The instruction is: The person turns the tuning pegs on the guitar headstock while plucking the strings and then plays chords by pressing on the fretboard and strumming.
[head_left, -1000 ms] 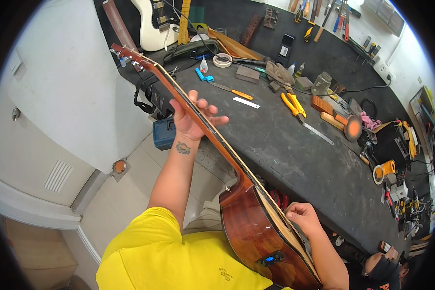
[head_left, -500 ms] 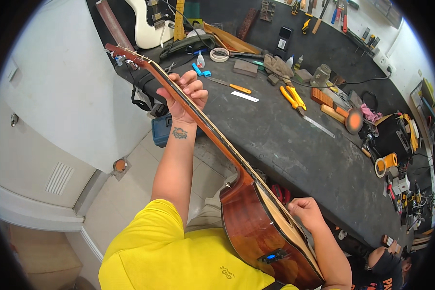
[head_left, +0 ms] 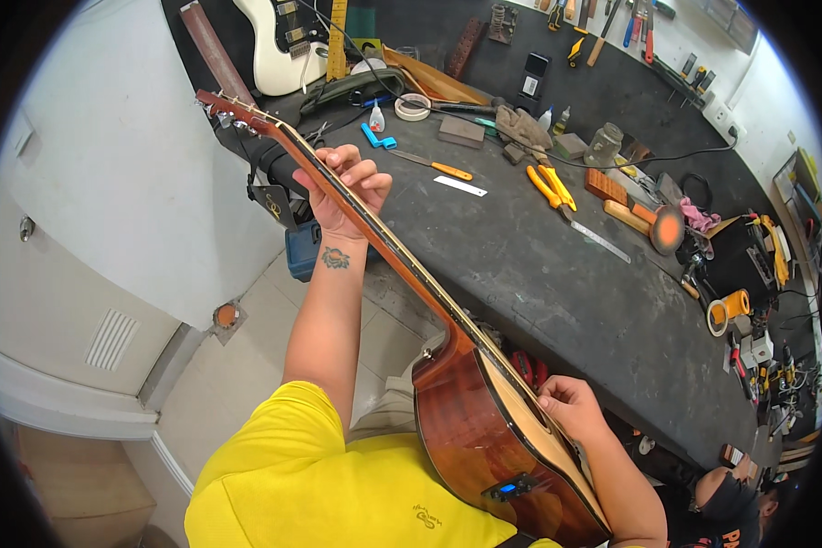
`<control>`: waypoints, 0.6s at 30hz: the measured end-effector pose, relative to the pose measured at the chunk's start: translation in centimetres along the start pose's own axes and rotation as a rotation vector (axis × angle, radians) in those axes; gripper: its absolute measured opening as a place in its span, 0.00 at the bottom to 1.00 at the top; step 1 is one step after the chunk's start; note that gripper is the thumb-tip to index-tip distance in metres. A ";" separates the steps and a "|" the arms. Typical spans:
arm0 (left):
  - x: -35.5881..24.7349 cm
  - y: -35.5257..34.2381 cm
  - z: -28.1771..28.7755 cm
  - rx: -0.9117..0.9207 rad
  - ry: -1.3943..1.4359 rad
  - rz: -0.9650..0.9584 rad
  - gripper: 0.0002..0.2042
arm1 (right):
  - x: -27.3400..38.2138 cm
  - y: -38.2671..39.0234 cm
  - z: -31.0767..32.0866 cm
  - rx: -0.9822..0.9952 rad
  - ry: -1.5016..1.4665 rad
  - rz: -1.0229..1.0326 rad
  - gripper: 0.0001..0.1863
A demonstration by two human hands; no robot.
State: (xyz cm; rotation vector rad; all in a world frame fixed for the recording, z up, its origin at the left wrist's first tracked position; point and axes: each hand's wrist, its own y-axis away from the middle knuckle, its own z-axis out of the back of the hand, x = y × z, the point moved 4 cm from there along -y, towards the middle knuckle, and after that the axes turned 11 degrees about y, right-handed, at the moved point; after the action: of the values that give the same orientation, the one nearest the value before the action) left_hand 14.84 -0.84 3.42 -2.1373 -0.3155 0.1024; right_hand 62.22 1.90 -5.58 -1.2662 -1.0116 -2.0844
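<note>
An acoustic guitar [head_left: 461, 416] with a glossy reddish-brown body rests against my front, its neck slanting up to the left. My left hand [head_left: 336, 217] is wrapped round the neck [head_left: 395, 248] below the headstock [head_left: 237, 108], thumb behind and fingers curled over the fretboard side. Over the strings by the soundhole is my right hand [head_left: 575, 411], its thumb and fingers drawn together; whether a pick is between them is hidden. A small lit panel [head_left: 509, 488] sits in the guitar's side.
Beyond the guitar stretches a dark workbench [head_left: 521, 265]. On it lie yellow-handled pliers [head_left: 553, 185], a steel ruler [head_left: 601, 241], an orange-handled blade [head_left: 449, 171] and a blue string winder [head_left: 377, 137]. A white electric guitar [head_left: 288, 55] stands behind the headstock. Another person [head_left: 726, 502] is at the lower right.
The guitar's headstock has dipped slightly, and my left hand has shifted a little down with it. My right hand has moved slightly at the strings, its fingers a bit more spread.
</note>
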 end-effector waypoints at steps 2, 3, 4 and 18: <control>-0.3 -0.2 0.1 0.005 0.032 0.053 0.20 | 0.2 -0.3 0.2 0.040 -0.046 0.048 0.09; -0.3 0.0 0.1 0.003 0.036 0.063 0.19 | 0.0 -0.5 0.4 -0.003 0.019 0.032 0.08; -0.4 0.1 0.1 0.003 0.033 0.063 0.19 | -0.2 -0.5 0.4 -0.001 0.018 0.032 0.08; -0.3 0.2 -0.2 -0.062 0.023 0.095 0.15 | 1.4 -0.1 -0.8 -0.033 0.090 0.051 0.13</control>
State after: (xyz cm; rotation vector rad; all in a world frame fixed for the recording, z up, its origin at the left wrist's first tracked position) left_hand 14.67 -1.18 3.41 -2.2134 -0.2057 0.1248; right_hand 61.09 1.29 -4.55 -1.1896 -0.9000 -2.1073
